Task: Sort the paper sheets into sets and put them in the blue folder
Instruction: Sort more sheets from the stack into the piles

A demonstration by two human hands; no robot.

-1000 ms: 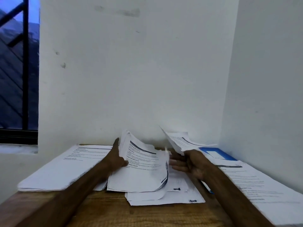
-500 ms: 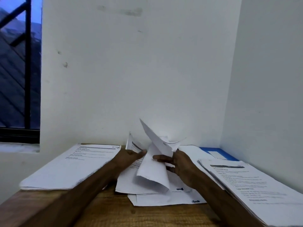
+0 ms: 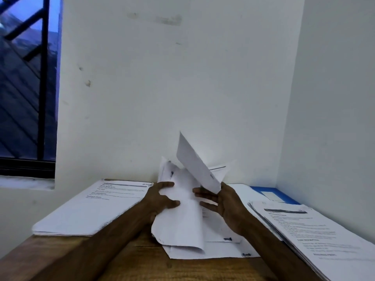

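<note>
Two hands work at the middle of the desk [image 3: 182, 268]: the left hand [image 3: 162, 197] grips a bent bundle [image 3: 182, 220] of sheets with its thumb across the front, and the right hand [image 3: 221, 201] pinches a raised sheet [image 3: 194, 163] by its lower corner, tilted up towards the wall. That corner hold looks thin, so the sheet could slip free or crease. The bundle is curled and only held on one side, so it may fan out and spill onto the loose sheets [image 3: 223, 250] under it, or slide into the left stack [image 3: 91, 207] just beside it and mix the sets. The right stack [image 3: 314, 236] is fanned at its near edge and could shed sheets if an arm brushes it. The only container, the blue folder [image 3: 257, 189], lies flat in the far right corner against the wall, its near part covered by paper; nothing shows whether any sheets are inside, and reaching it will probably mean shifting that paper first
</note>
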